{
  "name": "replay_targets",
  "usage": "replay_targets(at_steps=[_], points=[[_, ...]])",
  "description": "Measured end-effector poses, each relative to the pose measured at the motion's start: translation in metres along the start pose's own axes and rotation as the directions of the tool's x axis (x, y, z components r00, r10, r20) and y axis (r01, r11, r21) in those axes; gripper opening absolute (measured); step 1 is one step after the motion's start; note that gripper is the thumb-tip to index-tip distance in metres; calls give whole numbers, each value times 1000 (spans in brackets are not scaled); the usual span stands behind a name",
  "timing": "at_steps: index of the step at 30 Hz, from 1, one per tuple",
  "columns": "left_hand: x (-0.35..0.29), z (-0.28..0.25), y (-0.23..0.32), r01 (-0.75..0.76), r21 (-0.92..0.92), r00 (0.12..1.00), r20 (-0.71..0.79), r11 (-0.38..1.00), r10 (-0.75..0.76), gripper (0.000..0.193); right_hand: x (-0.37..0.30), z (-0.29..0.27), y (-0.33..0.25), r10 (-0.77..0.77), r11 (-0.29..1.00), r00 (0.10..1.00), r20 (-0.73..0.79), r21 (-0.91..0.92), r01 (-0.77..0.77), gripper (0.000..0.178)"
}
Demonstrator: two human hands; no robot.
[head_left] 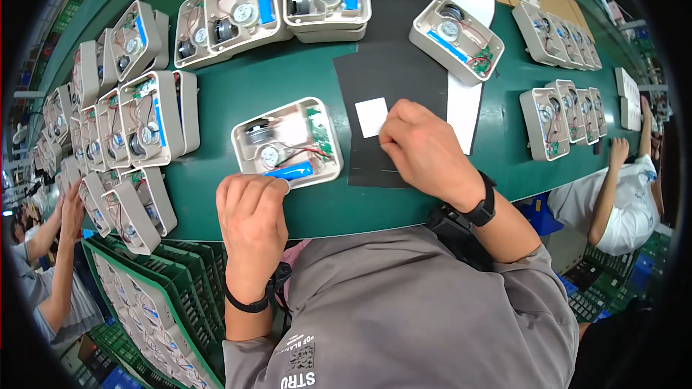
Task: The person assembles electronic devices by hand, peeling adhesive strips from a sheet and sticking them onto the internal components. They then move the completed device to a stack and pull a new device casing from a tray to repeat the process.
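An open cream plastic housing [334,160] lies tilted on the table in front of me. Inside it are a blue cylindrical battery [290,171], a round metal part [270,155], red and black wires, a green circuit board [319,130] and a white patch [291,128]. My left hand [252,209] is closed at its near left rim, fingertips beside the battery. To the right, a white square piece [370,117] is over a black sheet [393,166]. My right hand [425,148] pinches at the square's right edge; the fingertips are partly hidden.
Stacked open housings [238,11] fill the table's far and left sides. Another housing [458,39] rests on white sheeting [461,112]; more rows [555,119] stand right. A green crate [173,302] is below left. Other people's arms show at left [65,227] and right [609,187].
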State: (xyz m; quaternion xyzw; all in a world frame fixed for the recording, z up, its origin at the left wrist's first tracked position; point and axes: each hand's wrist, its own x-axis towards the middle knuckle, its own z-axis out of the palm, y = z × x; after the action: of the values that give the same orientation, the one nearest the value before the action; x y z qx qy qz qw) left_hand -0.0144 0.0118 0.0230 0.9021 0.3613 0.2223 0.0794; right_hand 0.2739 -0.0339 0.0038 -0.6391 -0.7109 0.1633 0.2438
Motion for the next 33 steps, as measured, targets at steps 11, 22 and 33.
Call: replay_targets(at_steps=[11, 22, 33], points=[[3, 3, 11, 202, -267, 959, -139, 942, -245, 50, -10, 2, -4, 12, 1000, 998, -66, 29, -10, 8], [17, 31, 43, 237, 23, 946, -233, 971, -225, 52, -5, -28, 12, 153, 929, 966, 207, 303, -212, 5], [31, 52, 38, 253, -157, 918, -273, 955, -288, 42, 32, -11, -25, -204, 861, 978, 49, 485, 155, 5]])
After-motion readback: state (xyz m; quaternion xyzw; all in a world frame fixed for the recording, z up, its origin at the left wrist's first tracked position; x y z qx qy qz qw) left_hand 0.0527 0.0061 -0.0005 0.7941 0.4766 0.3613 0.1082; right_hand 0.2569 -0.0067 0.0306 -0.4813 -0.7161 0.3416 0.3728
